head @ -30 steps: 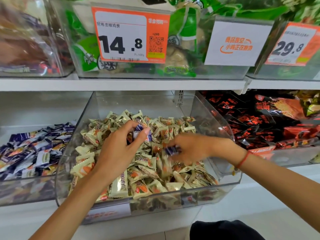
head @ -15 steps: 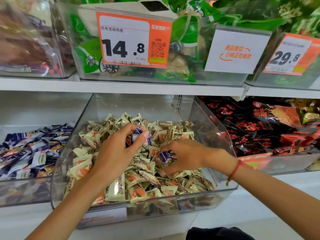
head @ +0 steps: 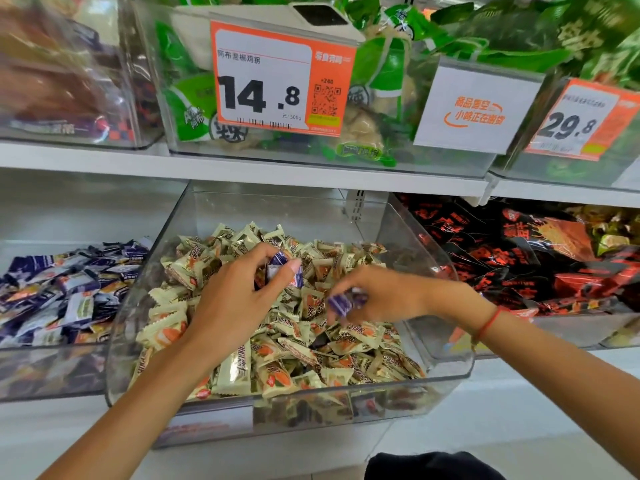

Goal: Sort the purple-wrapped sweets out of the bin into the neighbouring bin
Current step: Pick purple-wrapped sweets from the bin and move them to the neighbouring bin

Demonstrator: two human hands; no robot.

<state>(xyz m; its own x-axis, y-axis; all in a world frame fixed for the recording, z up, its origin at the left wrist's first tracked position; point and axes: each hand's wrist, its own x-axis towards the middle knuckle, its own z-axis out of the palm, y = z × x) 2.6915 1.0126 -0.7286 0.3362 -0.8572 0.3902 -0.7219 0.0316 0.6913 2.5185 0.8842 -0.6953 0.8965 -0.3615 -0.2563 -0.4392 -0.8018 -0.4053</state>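
The left hand (head: 239, 306) is curled over the pile at the bin's centre, thumb and fingertips pinching a small clutch of purple sweets (head: 282, 271) at its one o'clock. The right hand (head: 388, 296), at three o'clock from the left, pinches another purple sweet (head: 341, 303) between thumb and forefinger, just above the cream sweets (head: 277, 355). Over the last second the right hand has risen slightly and drawn its sweet clear of the heap, where before its fingers were down among the wrappers; the left has kept its grip and barely moved. I take that to mean both hands are now loaded and the picking part of this round is done. Outward from the hands, the clear bin (head: 460, 362) holds mostly cream wrappers, and I cannot see further purple ones on top, though some may lie buried. The purple bin (head: 52, 372) sits at nine o'clock, just beside, already holding many purple sweets. A bin of dark red packets (head: 540, 261) lies at three o'clock. The next move is likely a carry leftward over the shared wall; the risk is a loose sweet slipping from the left hand's fuller clutch.
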